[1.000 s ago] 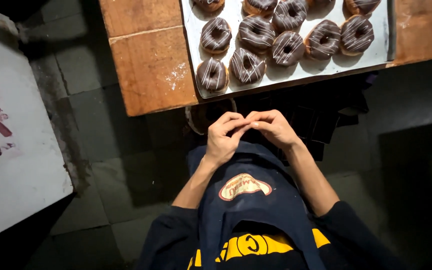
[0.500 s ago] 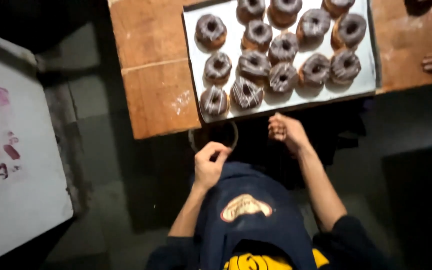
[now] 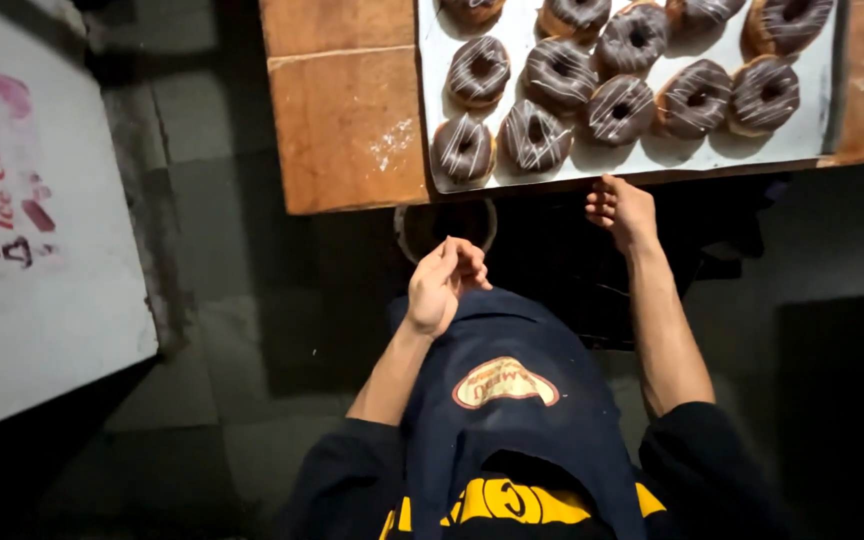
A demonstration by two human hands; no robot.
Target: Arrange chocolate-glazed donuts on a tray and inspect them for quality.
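A white tray [image 3: 812,140] lined with paper sits on a wooden table [image 3: 347,130] and holds several chocolate-glazed doughnuts with white stripes [image 3: 537,135]. My right hand [image 3: 620,210] reaches up to the tray's near edge, fingers curled at the table's front; whether it grips the edge I cannot tell. My left hand [image 3: 442,285] hangs lower, over my dark apron [image 3: 512,400], with its fingers loosely bent and nothing visible in them.
A round dark container [image 3: 447,225] stands on the floor under the table's edge. A white chest lid with a pink printed picture [image 3: 32,220] fills the left side. The floor is dark tile [image 3: 242,300].
My two hands, joined in front of my apron a second ago, have parted. The right one rose to the tray's edge; the left stayed low. The view shifted slightly.
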